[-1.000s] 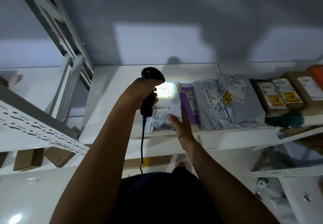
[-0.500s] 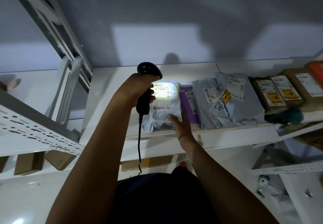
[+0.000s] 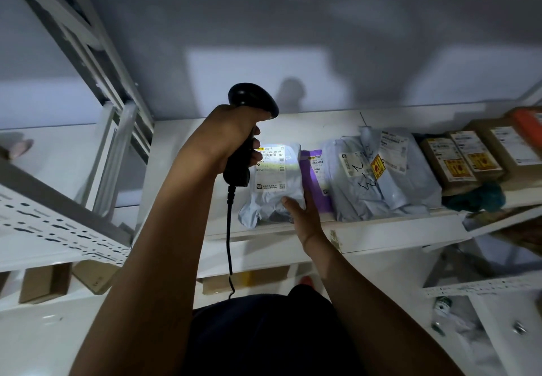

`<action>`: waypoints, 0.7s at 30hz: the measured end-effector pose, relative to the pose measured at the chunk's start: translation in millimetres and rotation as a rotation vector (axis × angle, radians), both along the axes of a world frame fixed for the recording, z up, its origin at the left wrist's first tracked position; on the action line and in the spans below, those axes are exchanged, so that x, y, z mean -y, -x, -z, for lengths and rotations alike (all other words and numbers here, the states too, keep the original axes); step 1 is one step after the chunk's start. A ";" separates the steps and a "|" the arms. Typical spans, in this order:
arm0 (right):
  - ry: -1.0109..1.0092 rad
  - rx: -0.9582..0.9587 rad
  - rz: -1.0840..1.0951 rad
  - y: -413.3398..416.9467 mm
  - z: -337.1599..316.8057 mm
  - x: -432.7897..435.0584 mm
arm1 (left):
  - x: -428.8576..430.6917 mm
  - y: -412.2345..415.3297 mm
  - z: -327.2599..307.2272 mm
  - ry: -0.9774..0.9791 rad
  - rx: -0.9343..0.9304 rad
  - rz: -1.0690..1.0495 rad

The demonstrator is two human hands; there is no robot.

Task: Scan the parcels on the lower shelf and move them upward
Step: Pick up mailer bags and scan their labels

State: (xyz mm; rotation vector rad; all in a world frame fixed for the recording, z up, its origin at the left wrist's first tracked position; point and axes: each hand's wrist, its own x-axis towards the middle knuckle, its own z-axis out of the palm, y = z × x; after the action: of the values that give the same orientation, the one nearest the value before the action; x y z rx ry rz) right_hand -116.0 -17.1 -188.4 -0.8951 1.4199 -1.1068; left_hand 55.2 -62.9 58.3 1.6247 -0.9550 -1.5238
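- Both forearms are bare from the lower edge of the picture up to the wrists; no sleeve shows on them.
- The left hand [image 3: 234, 138] and the right hand [image 3: 305, 214] are bare too, without gloves. I see no ring, watch or bracelet on the parts that show.
- Between the arms, low in the view, there is a dark garment [image 3: 264, 334], almost black. In the dim light its cut and its fabric cannot be told.

Both arms reach forward, elbows low. Left hand [image 3: 231, 138] is raised with fingers wrapped tight around a black barcode scanner [image 3: 247, 129]; right hand [image 3: 302, 214] lies flat, fingers extended, pressing down.
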 end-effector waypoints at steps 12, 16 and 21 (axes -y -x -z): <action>-0.019 -0.006 0.002 -3.3 -12.5 -1.0 | 3.9 -0.7 41.6 -0.124 -0.049 -0.022; -0.016 0.008 0.014 -4.8 -14.2 0.0 | 7.9 -3.8 53.7 -0.126 -0.096 -0.080; -0.016 0.018 0.017 -4.0 -13.6 -0.8 | 10.9 -4.6 63.7 -0.132 -0.112 -0.074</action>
State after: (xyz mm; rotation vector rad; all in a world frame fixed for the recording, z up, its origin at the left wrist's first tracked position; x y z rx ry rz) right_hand -112.0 -16.3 -174.8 -0.8611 1.4228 -1.1119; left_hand 59.8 -73.8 -5.3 1.6273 -0.7398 -1.6377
